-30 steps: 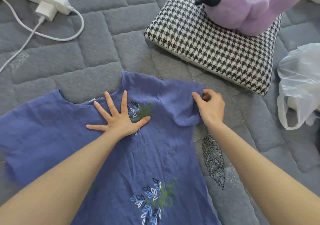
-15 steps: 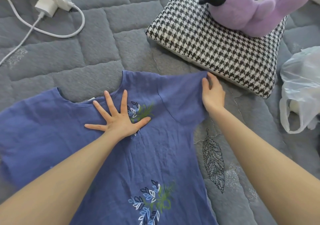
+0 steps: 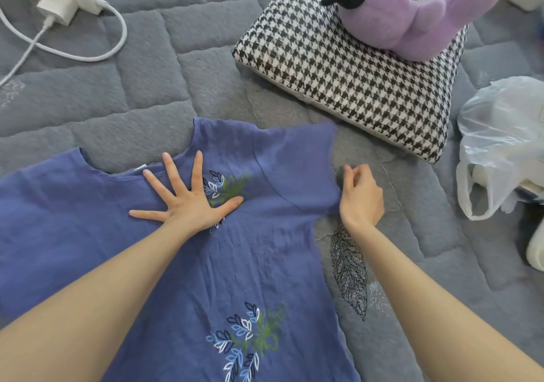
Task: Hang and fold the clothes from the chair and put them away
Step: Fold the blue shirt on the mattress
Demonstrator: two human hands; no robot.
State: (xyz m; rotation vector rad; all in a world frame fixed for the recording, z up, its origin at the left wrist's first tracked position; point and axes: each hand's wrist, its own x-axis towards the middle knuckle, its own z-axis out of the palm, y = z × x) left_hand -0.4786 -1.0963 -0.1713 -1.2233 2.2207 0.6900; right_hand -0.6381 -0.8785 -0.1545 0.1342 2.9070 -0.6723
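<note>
Head view: the blue shirt (image 3: 265, 264) is laid flat on the grey quilt (image 3: 132, 111). Its chest is pressed down by the left hand (image 3: 188, 205), fingers (image 3: 196, 169) straight and splayed. The sleeve (image 3: 300, 169) edge is pinched by the right hand (image 3: 360, 196), fingers curled, near the checked cushion (image 3: 353, 72).

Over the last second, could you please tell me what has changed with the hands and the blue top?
The right hand let go of the bunched sleeve, smoothed it out toward the cushion, then slid back toward the person along the sleeve's edge and now pinches its lower corner. The left hand stays spread flat on the blue top; cushion and plush toy have not moved.
</note>
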